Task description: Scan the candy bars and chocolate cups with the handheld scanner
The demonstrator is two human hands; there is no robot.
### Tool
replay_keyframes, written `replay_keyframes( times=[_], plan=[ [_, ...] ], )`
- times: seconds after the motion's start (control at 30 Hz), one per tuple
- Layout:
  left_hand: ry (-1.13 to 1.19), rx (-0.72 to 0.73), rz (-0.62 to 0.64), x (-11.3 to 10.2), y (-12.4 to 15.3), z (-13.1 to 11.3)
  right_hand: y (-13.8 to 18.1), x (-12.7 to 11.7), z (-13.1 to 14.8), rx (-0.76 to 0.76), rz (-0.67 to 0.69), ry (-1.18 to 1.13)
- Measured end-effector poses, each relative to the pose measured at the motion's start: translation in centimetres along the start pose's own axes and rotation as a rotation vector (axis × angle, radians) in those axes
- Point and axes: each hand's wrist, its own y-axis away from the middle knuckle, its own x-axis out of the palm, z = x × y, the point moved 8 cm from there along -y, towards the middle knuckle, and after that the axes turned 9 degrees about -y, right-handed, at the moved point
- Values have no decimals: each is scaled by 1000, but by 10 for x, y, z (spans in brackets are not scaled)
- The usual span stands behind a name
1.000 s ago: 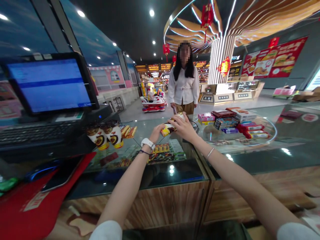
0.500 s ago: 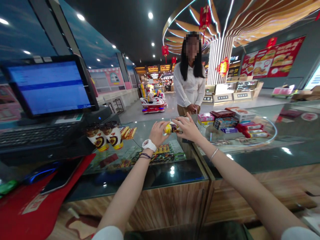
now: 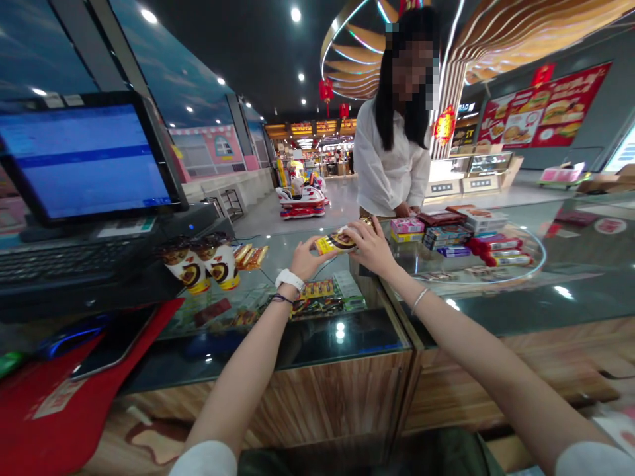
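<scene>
A snack cup (image 3: 328,243), yellow at the base with white and brown print, lies sideways between my hands above the glass counter (image 3: 292,350). My left hand (image 3: 303,258) grips its yellow end, thumb and fingers around it. Around the other end my right hand (image 3: 368,246) is wrapped, hiding part of the cup. Two similar cups, a left one (image 3: 188,268) and a right one (image 3: 222,264), stand beside the keyboard. Next to them lie small snack packs in gold wrappers (image 3: 252,256).
Snack boxes (image 3: 446,236) and red tube packs (image 3: 501,250) lie on the right counter. A person in a white shirt (image 3: 387,165) stands across it. At left are a monitor (image 3: 94,162), a keyboard (image 3: 74,264) and a phone (image 3: 116,344) on a red mat (image 3: 64,423).
The cup has turned in my hands, showing more of its printed side. The person opposite has leaned in toward the counter, hands now by the boxes. My view has shifted slightly.
</scene>
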Motion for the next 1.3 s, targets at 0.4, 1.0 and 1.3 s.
replay_keyframes(
  times=[0.4, 1.0, 1.3],
  plan=[
    [-356, 289, -84, -5, 3, -17, 1, 2, -8, -26, 49, -20],
    [-409, 260, -104, -9, 3, -9, -1, -2, -18, -22, 86, -145],
    [-406, 164, -131, -17, 1, 9, 9, -22, -80, 98, 29, -281]
  ],
)
